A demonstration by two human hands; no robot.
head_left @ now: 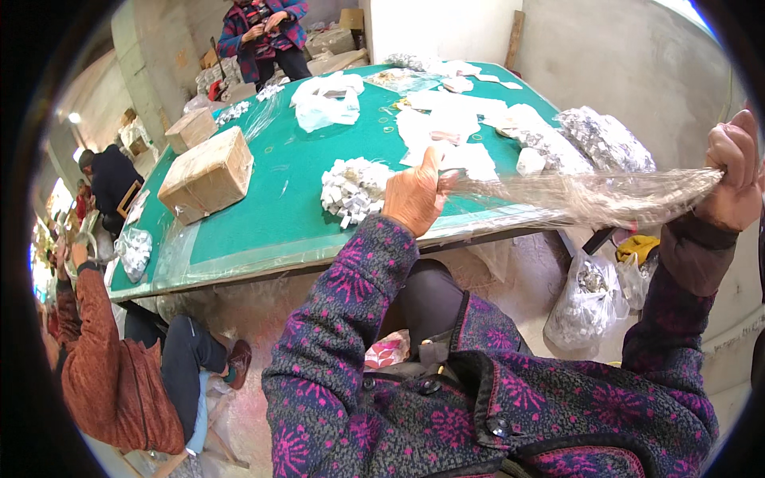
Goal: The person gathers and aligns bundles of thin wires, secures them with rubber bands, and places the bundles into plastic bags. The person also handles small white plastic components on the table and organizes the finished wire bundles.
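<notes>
A bundle of thin clear plastic strips or film (594, 199) stretches sideways between my two hands, over the front edge of the green table (279, 215). My left hand (416, 193) pinches its left end, with the thumb up, above the tabletop. Raised at the far right, my right hand (731, 179) is closed in a fist round the other end. Just left of my left hand lies a pile of small white folded pieces (355, 190). White papers (446, 139) spread on the table behind the hands.
A taped cardboard box (209, 177) and a smaller box (191, 130) stand on the table's left. Filled clear bags (603, 139) lie at the right. A white bag (325, 99) sits further back. Below hangs a full plastic bag (586, 303). Co-workers sit left (127, 382) and stand behind (261, 36).
</notes>
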